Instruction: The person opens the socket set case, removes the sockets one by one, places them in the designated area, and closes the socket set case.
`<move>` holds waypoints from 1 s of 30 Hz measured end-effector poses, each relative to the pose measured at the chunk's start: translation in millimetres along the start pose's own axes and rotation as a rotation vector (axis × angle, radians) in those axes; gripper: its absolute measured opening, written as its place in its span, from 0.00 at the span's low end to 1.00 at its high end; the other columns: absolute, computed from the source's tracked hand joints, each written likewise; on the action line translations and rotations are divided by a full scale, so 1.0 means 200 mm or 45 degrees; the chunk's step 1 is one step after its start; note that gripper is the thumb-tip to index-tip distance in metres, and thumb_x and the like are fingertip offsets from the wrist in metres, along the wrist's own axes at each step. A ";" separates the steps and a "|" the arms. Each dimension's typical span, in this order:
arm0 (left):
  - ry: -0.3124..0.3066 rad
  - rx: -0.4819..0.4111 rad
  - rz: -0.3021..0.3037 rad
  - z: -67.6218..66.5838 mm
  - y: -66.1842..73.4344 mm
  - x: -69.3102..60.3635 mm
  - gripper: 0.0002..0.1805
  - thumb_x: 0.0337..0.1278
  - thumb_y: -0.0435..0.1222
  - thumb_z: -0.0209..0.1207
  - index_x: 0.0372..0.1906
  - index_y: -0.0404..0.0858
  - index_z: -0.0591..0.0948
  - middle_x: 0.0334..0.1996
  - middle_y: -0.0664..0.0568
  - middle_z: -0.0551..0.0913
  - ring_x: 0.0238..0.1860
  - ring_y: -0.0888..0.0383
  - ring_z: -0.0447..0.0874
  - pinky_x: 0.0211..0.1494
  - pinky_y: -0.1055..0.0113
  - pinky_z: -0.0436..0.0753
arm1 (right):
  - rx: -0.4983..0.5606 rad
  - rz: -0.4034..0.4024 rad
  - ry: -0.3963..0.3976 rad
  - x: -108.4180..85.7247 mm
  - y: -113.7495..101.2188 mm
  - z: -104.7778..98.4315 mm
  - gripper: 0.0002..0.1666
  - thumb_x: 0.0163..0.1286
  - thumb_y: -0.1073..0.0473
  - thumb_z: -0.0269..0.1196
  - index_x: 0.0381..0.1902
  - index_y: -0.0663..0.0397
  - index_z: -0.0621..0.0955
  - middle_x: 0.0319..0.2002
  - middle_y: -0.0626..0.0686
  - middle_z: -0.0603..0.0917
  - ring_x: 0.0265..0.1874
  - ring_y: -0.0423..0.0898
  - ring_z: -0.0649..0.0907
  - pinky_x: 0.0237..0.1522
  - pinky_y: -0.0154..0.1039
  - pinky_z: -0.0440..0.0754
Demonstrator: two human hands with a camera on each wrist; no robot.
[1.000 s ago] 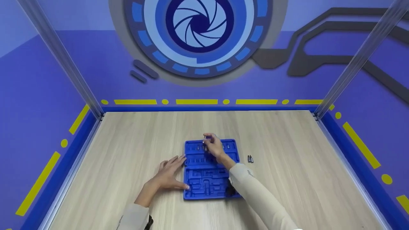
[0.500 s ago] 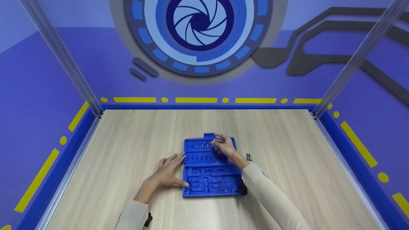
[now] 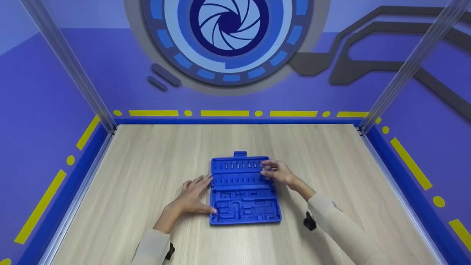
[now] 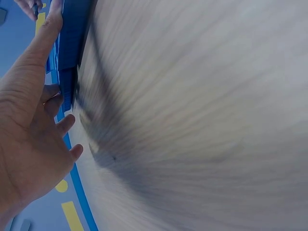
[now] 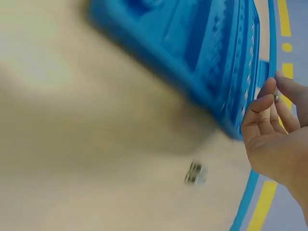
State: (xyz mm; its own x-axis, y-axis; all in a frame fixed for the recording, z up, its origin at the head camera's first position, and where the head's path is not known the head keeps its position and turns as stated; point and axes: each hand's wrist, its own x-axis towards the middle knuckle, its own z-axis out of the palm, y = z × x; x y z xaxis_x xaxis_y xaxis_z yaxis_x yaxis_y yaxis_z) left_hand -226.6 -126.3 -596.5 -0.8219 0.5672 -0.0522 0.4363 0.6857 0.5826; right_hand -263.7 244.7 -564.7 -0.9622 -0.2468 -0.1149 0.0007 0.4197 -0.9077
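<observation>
A blue plastic tool case [image 3: 245,187] lies unfolded on the table, its moulded slots facing up. My left hand [image 3: 192,198] rests along its left side, fingers spread and fairly straight, with the thumb on the lower left edge. At the upper right corner of the case my right hand [image 3: 281,173] pinches a small metal bit [image 5: 276,97] between thumb and fingertips. Several similar bits [image 3: 237,165] stand in a row in the top slots. The held bit is mostly covered by the fingers in the head view.
Loose metal bits [image 5: 195,173] lie on the table [image 3: 158,154] to the right of the case; the right hand and forearm cover that spot in the head view. A case latch tab [image 3: 240,153] sticks out at the back. Blue panels and metal posts border the table.
My right hand has moved rightward along the top row to its right end, uncovering more bits standing in slots. The left hand stays at the case's left side.
</observation>
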 end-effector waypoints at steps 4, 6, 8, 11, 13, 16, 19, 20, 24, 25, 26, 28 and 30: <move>-0.004 0.009 0.001 0.00 0.00 0.01 0.68 0.37 0.62 0.77 0.81 0.36 0.57 0.82 0.42 0.55 0.81 0.34 0.49 0.76 0.26 0.47 | -0.041 -0.062 -0.042 -0.08 0.04 -0.11 0.28 0.70 0.66 0.65 0.64 0.77 0.74 0.45 0.68 0.84 0.36 0.43 0.84 0.37 0.35 0.84; -0.003 0.011 0.005 0.00 0.00 0.01 0.68 0.37 0.62 0.77 0.81 0.36 0.57 0.82 0.41 0.55 0.81 0.34 0.50 0.76 0.27 0.48 | -0.037 -0.076 -0.061 -0.11 0.06 -0.17 0.28 0.70 0.68 0.65 0.64 0.78 0.73 0.45 0.71 0.83 0.35 0.44 0.84 0.36 0.34 0.85; 0.006 0.010 0.010 0.00 0.00 0.01 0.67 0.37 0.62 0.77 0.80 0.36 0.58 0.81 0.41 0.56 0.81 0.34 0.50 0.76 0.27 0.48 | -0.029 -0.079 -0.076 -0.13 0.08 -0.21 0.28 0.69 0.69 0.65 0.64 0.78 0.73 0.45 0.73 0.83 0.35 0.45 0.85 0.36 0.34 0.86; 0.016 0.004 0.017 0.00 0.00 0.00 0.67 0.37 0.61 0.78 0.80 0.35 0.58 0.81 0.40 0.56 0.81 0.34 0.50 0.76 0.27 0.49 | -0.060 -0.091 -0.084 -0.16 0.10 -0.25 0.27 0.68 0.71 0.65 0.62 0.79 0.74 0.44 0.73 0.83 0.34 0.45 0.86 0.37 0.33 0.87; 0.015 -0.002 0.016 0.00 0.00 0.00 0.67 0.37 0.60 0.78 0.80 0.35 0.58 0.81 0.40 0.56 0.81 0.34 0.50 0.76 0.27 0.49 | -0.103 -0.107 -0.085 -0.17 0.12 -0.27 0.26 0.67 0.71 0.65 0.61 0.78 0.75 0.42 0.73 0.84 0.33 0.43 0.86 0.36 0.30 0.84; 0.008 -0.005 0.013 0.00 -0.01 -0.01 0.67 0.38 0.61 0.78 0.80 0.35 0.58 0.81 0.40 0.56 0.81 0.34 0.50 0.75 0.28 0.49 | -0.154 -0.143 -0.092 -0.19 0.16 -0.29 0.25 0.65 0.73 0.65 0.59 0.79 0.76 0.40 0.73 0.84 0.31 0.40 0.84 0.33 0.26 0.79; 0.006 -0.012 0.012 0.00 -0.01 -0.01 0.67 0.38 0.60 0.78 0.80 0.35 0.58 0.82 0.41 0.56 0.81 0.34 0.50 0.75 0.27 0.49 | -0.208 -0.178 -0.101 -0.20 0.18 -0.32 0.24 0.65 0.73 0.65 0.58 0.81 0.76 0.40 0.74 0.84 0.31 0.42 0.84 0.31 0.26 0.77; 0.007 -0.011 0.012 0.00 -0.01 -0.01 0.67 0.38 0.60 0.78 0.80 0.35 0.58 0.82 0.41 0.56 0.81 0.35 0.50 0.75 0.27 0.49 | -0.228 -0.190 -0.105 -0.20 0.19 -0.33 0.24 0.66 0.74 0.64 0.58 0.81 0.75 0.40 0.74 0.84 0.32 0.44 0.84 0.31 0.26 0.77; 0.009 -0.018 0.004 -0.01 0.00 -0.01 0.67 0.37 0.60 0.78 0.80 0.35 0.57 0.82 0.41 0.56 0.81 0.35 0.49 0.76 0.27 0.47 | -0.327 -0.218 -0.102 -0.20 0.22 -0.36 0.23 0.68 0.75 0.62 0.58 0.83 0.74 0.41 0.74 0.83 0.34 0.53 0.86 0.31 0.27 0.78; 0.011 -0.018 0.001 -0.01 0.00 0.00 0.67 0.37 0.60 0.78 0.80 0.35 0.58 0.82 0.41 0.56 0.81 0.35 0.49 0.76 0.27 0.47 | -0.347 -0.219 -0.099 -0.20 0.23 -0.37 0.23 0.68 0.74 0.62 0.58 0.83 0.74 0.42 0.74 0.83 0.34 0.53 0.86 0.32 0.27 0.79; 0.011 -0.018 -0.002 -0.01 0.01 0.00 0.67 0.36 0.60 0.78 0.80 0.35 0.58 0.82 0.42 0.56 0.81 0.35 0.49 0.76 0.27 0.46 | -0.363 -0.210 -0.091 -0.20 0.24 -0.38 0.23 0.68 0.74 0.63 0.58 0.83 0.74 0.42 0.73 0.83 0.34 0.54 0.86 0.32 0.27 0.79; 0.009 -0.020 -0.009 -0.01 0.01 0.00 0.68 0.36 0.60 0.78 0.80 0.35 0.58 0.82 0.42 0.56 0.82 0.35 0.49 0.77 0.27 0.46 | -0.389 -0.186 -0.075 -0.21 0.26 -0.38 0.23 0.68 0.73 0.63 0.58 0.82 0.75 0.42 0.73 0.84 0.35 0.53 0.86 0.33 0.27 0.80; 0.007 -0.018 -0.012 0.00 0.01 -0.01 0.68 0.36 0.61 0.78 0.80 0.35 0.58 0.82 0.42 0.55 0.82 0.35 0.48 0.77 0.27 0.45 | -0.411 -0.163 -0.060 -0.21 0.28 -0.38 0.23 0.68 0.72 0.64 0.58 0.81 0.76 0.42 0.71 0.84 0.35 0.50 0.86 0.33 0.27 0.80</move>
State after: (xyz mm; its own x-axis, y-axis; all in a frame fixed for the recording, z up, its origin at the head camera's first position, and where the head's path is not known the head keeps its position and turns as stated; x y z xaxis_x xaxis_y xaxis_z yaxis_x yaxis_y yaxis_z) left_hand -224.8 -126.2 -594.6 -0.8277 0.5586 -0.0534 0.4235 0.6842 0.5937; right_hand -243.7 344.2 -579.8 -0.9353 -0.3523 -0.0338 -0.2125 0.6353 -0.7424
